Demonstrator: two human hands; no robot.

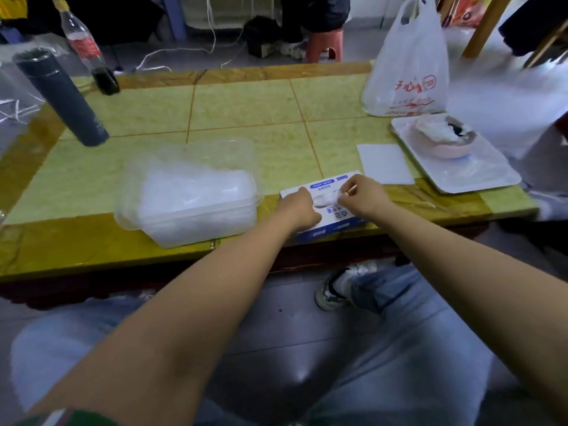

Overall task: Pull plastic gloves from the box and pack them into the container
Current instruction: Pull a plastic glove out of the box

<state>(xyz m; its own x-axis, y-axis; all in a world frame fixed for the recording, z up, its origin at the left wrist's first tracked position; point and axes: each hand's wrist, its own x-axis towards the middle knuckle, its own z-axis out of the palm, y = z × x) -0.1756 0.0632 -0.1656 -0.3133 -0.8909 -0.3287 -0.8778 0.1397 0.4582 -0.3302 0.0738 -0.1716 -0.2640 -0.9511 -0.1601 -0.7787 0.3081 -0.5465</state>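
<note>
box (341,224) sits at the near edge of the surface (246,103). left hand (299,207) rests on it, grip unclear: hold it down. right hand (365,195) pinches a glove (329,196) at the slot: pull straight up, then carry left into the container (190,192).

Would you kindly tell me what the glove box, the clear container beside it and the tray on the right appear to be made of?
Glove box: likely thin cardboard, matte white with blue print and crisp folded edges.
Container: clear, glossy plastic; its cloudy contents show through the walls.
Tray: white and smooth with a soft sheen, probably plastic or melamine; hard to tell.
</note>
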